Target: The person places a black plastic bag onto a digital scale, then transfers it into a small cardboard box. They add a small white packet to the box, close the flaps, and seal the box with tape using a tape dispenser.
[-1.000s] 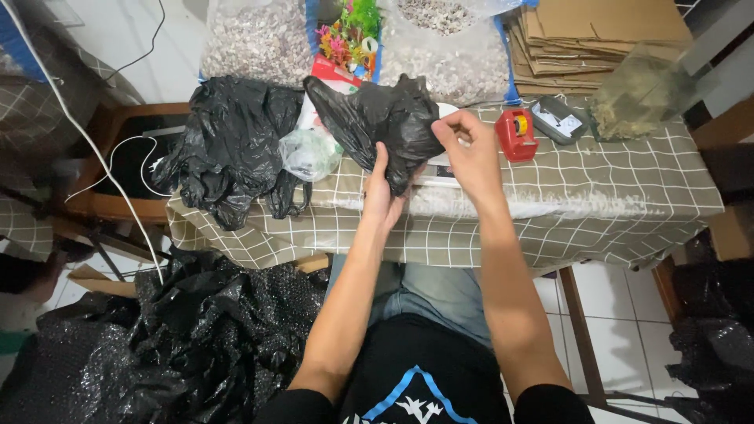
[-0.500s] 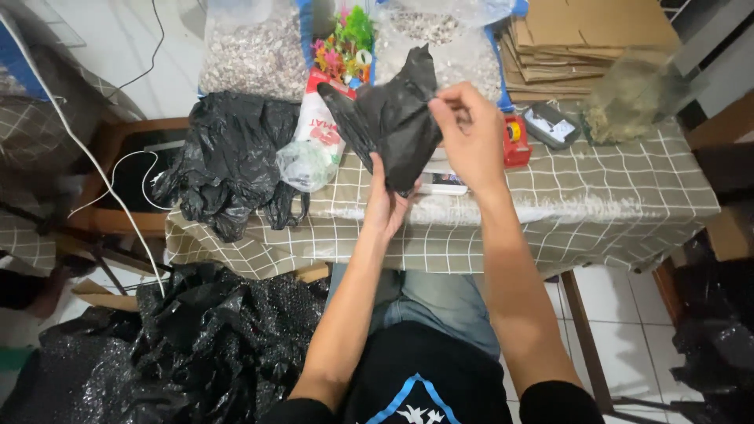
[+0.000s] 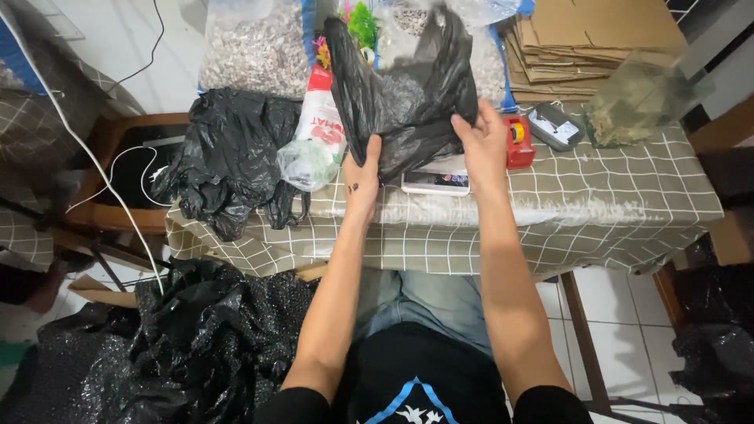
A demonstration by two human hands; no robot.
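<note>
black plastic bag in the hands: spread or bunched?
Partly spread: the crinkled black plastic bag hangs upright between the left hand and right hand; mouth opening cannot tell.

**Desk layout, seen from above**

Held up at upper centre: plastic bag [image 3: 408, 102], above phone [image 3: 437, 182] on desk [image 3: 597, 212]. Left of it, heap of bags [image 3: 224, 157]; right, tape dispenser [image 3: 517, 141]; upper right, stacked cardboard [image 3: 597, 39]. On floor, lower left: more bags [image 3: 188, 345].

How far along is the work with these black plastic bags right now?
In hand: the left hand and right hand hold one black bag up over the checked table. A heap of black bags lies on the table's left, apparently unhandled. Nothing shows as finished.
</note>
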